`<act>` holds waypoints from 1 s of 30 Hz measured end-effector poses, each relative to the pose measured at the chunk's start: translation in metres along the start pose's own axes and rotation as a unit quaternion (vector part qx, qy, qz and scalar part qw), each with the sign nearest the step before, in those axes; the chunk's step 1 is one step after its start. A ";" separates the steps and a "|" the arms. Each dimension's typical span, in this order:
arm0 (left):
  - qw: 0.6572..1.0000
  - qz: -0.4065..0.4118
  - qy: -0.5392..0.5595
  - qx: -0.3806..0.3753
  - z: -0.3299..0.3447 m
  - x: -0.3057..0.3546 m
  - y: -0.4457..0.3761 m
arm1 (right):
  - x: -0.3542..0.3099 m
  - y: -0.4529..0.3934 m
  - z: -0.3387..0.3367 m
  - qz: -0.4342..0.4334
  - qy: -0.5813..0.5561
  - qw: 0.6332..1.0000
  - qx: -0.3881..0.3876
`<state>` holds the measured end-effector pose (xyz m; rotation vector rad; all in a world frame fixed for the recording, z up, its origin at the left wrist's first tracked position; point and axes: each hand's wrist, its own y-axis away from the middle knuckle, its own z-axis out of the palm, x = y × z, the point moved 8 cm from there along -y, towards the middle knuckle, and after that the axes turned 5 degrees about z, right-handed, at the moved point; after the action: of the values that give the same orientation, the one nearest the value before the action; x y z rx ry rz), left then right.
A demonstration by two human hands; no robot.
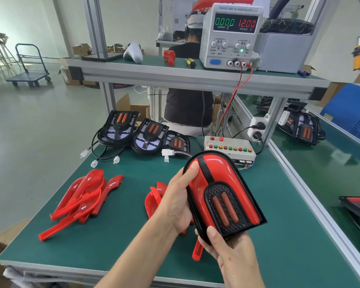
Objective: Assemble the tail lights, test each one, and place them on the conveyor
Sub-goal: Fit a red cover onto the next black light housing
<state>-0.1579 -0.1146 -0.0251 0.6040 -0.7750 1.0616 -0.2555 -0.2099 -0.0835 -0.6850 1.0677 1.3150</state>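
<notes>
Both of my hands hold a tail light (222, 192) with red lenses on a black housing, raised above the green bench. My left hand (178, 202) grips its left edge, thumb on the red lens near the top. My right hand (227, 248) grips its bottom end from below, thumb on the black rim. Three bare black housings (148, 134) with cables and white plugs lie at the back of the bench. Loose red lenses (81, 196) are piled at the left, and a few more red lenses (154, 196) lie behind my left hand.
A test box (229, 147) with coloured buttons sits behind the tail light. A DC power supply (230, 36) reading 12.00 V stands on the upper shelf. The conveyor (328, 175) runs along the right with other tail lights (306, 129). A person sits behind the bench.
</notes>
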 end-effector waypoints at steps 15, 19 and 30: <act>0.999 0.037 0.026 0.027 -0.007 0.004 -0.001 | 0.000 -0.003 0.003 -0.008 0.009 1.000 -0.021; 0.999 0.033 -0.012 0.010 -0.004 0.008 -0.001 | -0.001 -0.003 0.002 -0.010 0.012 1.000 -0.011; 0.998 0.061 -0.007 0.033 -0.001 0.010 0.000 | -0.007 0.000 0.003 -0.021 0.010 1.000 -0.002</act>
<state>-0.1549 -0.1085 -0.0183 0.6272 -0.7991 1.2012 -0.2542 -0.2106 -0.0761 -0.7206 1.0622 1.2764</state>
